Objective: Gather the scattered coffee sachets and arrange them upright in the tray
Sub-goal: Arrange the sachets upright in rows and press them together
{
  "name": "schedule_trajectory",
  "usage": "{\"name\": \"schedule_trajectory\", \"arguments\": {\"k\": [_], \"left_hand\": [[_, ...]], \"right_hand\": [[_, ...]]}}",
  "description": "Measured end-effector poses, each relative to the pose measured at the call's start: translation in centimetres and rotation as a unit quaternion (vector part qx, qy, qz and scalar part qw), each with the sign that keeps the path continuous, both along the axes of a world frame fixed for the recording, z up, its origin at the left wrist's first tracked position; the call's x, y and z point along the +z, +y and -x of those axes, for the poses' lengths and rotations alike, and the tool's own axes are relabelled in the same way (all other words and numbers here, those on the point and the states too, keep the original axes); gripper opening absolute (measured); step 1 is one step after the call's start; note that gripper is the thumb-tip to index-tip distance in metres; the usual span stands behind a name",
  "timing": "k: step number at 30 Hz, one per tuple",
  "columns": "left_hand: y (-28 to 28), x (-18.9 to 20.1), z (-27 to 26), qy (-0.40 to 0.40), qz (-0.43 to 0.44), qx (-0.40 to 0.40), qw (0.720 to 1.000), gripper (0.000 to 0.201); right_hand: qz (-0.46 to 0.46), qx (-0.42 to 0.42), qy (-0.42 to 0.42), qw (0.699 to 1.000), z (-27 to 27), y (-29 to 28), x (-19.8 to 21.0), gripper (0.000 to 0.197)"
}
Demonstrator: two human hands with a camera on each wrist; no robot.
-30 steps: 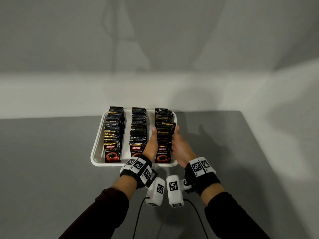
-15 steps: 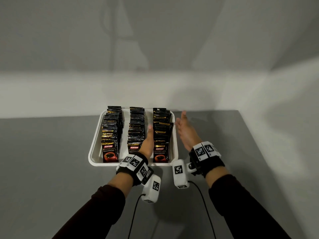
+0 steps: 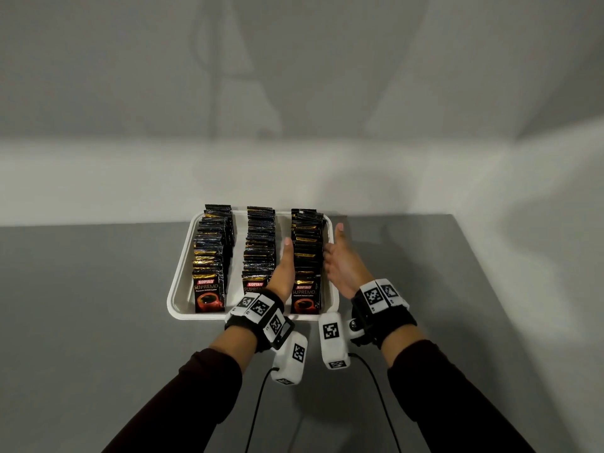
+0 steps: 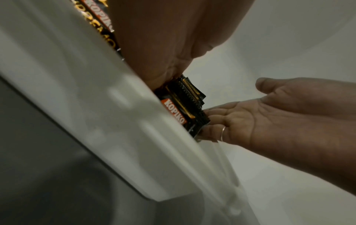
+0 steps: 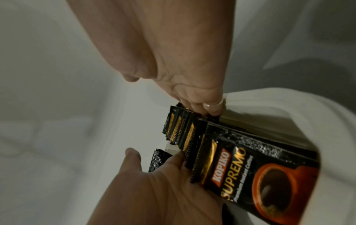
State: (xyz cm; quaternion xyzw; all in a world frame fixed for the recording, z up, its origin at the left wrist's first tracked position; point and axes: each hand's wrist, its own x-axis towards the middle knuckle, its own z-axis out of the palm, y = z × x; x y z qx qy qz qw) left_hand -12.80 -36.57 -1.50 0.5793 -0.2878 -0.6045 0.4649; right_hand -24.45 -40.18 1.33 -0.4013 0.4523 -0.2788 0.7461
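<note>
Sachets stand upright in three rows inside the white tray [image 3: 178, 289], which sits on the grey desk [image 3: 81, 305] toward its far edge, and I see none lying loose on the desk. Nearest me, the front sachet of the right row [image 3: 305, 297] faces me at the tray's near rim, label showing. My left hand [image 3: 283, 273] lies flat in the gap between the middle row [image 3: 260, 250] and the right row, fingers straight and together, its edge against the right row's inner side. My right hand [image 3: 341, 266] is just outside that row at the tray's right rim, palm turned inward, fingers straight and relaxed, gripping nothing; the wrist views show its fingertips [image 5: 212, 109] at the sachet edges near the rim, though I cannot tell whether they press. Farther back, the right row looks a little ragged, some tops leaning out of line. The left row [image 3: 212, 250] stands untouched by the tray's left rim.

I judge this is final squaring of the right row. The risk is pushing unevenly: too much from one side and these light, slippery packets could fan over or topple into the middle row. A nudge on the rim could also slide the tray.
</note>
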Motion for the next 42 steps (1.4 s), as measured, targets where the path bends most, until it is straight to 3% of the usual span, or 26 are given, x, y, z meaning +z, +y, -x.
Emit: {"name": "schedule_trajectory", "arguments": {"k": [8, 18, 25, 32, 38, 42], "left_hand": [[0.1, -0.5, -0.5, -0.012, -0.013, -0.014, 1.000, 0.078], [-0.8, -0.1, -0.4, -0.016, -0.007, 0.005, 1.000, 0.077], [-1.3, -0.2, -0.2, 0.024, -0.002, 0.001, 1.000, 0.069], [-0.9, 0.3, -0.2, 0.034, 0.003, -0.011, 0.999, 0.069], [-2.2, 0.7, 0.0, 0.054, 0.028, 0.008, 0.998, 0.053], [-2.9, 0.9, 0.1, 0.067, 0.012, 0.011, 0.998, 0.057]], "right_hand": [[-0.060, 0.029, 0.003, 0.998, 0.2, -0.1, 0.2, 0.084], [-0.022, 0.030, -0.009, 0.999, -0.3, -0.8, -0.1, 0.068], [-0.031, 0.019, -0.002, 0.999, -0.6, -1.0, -0.1, 0.056], [-0.026, 0.044, 0.005, 0.999, 0.0, -1.0, -0.6, 0.068], [-0.008, 0.042, -0.003, 0.999, -0.6, -1.9, -0.4, 0.064], [-0.019, 0.021, -0.011, 1.000, -0.9, -2.3, -0.4, 0.063]]}}
